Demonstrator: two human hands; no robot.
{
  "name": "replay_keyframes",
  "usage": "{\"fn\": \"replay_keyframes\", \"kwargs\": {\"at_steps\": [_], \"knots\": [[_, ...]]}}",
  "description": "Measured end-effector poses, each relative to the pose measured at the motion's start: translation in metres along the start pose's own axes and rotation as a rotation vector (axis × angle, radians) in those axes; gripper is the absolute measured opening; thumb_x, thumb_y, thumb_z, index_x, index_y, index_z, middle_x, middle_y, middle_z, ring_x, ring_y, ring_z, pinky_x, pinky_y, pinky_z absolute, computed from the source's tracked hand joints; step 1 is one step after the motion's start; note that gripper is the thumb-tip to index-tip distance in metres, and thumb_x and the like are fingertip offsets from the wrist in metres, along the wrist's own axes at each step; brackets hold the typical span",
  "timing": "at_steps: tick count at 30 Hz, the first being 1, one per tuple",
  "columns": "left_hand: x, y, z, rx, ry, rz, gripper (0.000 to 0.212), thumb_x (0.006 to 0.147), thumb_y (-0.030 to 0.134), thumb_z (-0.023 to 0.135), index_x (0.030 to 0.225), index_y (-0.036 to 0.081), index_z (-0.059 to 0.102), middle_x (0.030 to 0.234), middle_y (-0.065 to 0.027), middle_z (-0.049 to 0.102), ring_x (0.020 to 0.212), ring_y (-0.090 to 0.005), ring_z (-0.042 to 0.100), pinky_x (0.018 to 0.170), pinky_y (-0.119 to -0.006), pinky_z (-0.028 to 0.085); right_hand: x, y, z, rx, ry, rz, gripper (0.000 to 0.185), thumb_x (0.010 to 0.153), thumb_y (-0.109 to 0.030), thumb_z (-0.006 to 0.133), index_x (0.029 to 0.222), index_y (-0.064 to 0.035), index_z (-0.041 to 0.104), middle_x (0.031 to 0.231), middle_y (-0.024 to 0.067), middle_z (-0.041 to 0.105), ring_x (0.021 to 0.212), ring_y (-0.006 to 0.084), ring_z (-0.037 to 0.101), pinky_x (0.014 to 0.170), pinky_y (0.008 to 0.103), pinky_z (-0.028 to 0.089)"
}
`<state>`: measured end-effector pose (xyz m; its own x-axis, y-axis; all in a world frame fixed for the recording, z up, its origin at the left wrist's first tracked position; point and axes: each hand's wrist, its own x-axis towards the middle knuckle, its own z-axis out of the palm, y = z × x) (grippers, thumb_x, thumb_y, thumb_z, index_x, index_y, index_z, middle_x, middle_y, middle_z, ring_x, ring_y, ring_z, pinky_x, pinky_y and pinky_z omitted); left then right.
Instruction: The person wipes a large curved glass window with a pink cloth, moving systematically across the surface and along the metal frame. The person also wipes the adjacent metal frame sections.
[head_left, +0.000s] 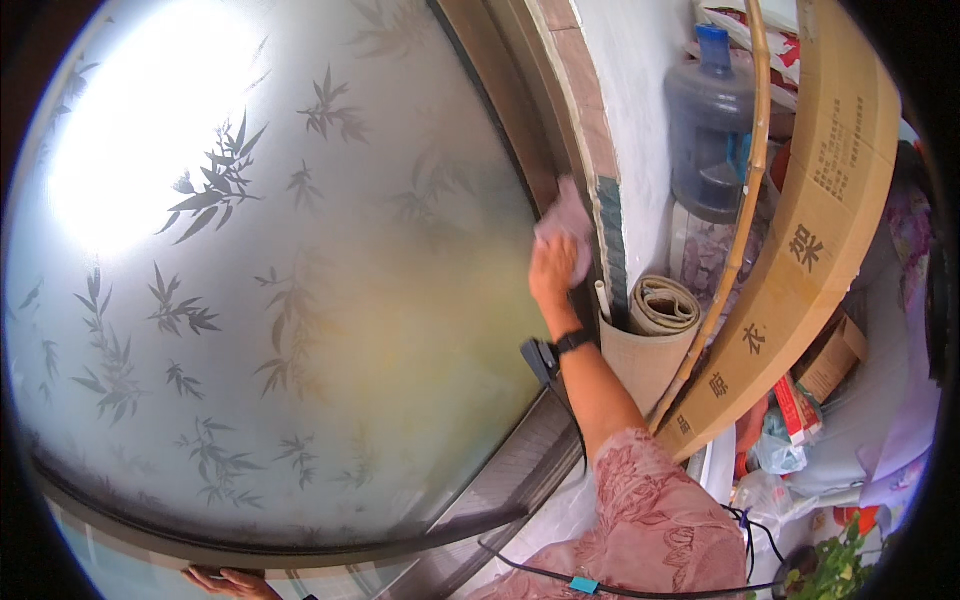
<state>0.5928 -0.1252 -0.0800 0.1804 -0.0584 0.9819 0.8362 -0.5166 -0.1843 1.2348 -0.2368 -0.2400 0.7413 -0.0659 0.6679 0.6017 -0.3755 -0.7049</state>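
My right hand (553, 268) holds a crumpled pink cloth (568, 217) against the brown window frame (517, 97), along its right side. On that wrist is a black strap with a small dark device (541, 361). Left of the hand spreads a frosted glass pane (420, 300) printed with dark bamboo leaves. At the bottom edge of the view, my left hand (234, 583) touches the lower rail (300, 564) of the window. It is partly cut off, and whether its fingers grip the rail is unclear.
Beside my right forearm stand a rolled beige mat (645, 360), a bamboo pole (739, 247) and a long cardboard box (795, 255) bearing writing. Behind them is a blue water jug (709, 142). A black cable (660, 594) crosses my sleeve near a leafy plant (836, 562).
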Motion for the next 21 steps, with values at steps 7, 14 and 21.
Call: {"fn": "replay_keyframes", "kwargs": {"at_steps": [7, 14, 21], "knots": [[0.004, 0.004, 0.017, 0.014, 0.042, -0.013, 0.052, 0.088, 0.040, 0.030, 0.125, 0.002, 0.034, 0.130, -0.0199, 0.028, 0.119, -0.0319, 0.028, 0.094, -0.044, 0.024, -0.086, 0.067, 0.036, 0.275, 0.124, 0.285, 0.048, 0.085, -0.027, 0.034, 0.126, -0.0029, 0.029, 0.124, 0.0165, 0.036, 0.111, 0.0341, 0.035, 0.095, 0.0425, 0.022], [0.002, 0.000, 0.003, 0.051, 0.008, -0.027, 0.054, 0.087, 0.041, 0.031, 0.124, 0.001, 0.035, 0.130, -0.0203, 0.027, 0.116, -0.0334, 0.030, 0.093, -0.043, 0.027, 0.087, -0.219, -0.077, 0.412, 0.047, -0.738, 0.037, 0.081, -0.023, 0.043, 0.115, -0.0124, 0.046, 0.108, 0.0103, 0.050, 0.106, 0.0302, 0.040, 0.093, 0.0431, 0.024], [0.000, 0.008, 0.014, -0.031, 0.042, -0.106, 0.054, 0.088, 0.041, 0.029, 0.123, 0.001, 0.035, 0.129, -0.0218, 0.027, 0.116, -0.0339, 0.031, 0.092, -0.043, 0.028, 0.235, -0.254, -0.099, -0.196, 0.298, -0.991, 0.029, 0.079, -0.023, 0.044, 0.101, -0.0096, 0.056, 0.114, 0.0072, 0.047, 0.113, 0.0234, 0.035, 0.089, 0.0421, 0.026]]}}
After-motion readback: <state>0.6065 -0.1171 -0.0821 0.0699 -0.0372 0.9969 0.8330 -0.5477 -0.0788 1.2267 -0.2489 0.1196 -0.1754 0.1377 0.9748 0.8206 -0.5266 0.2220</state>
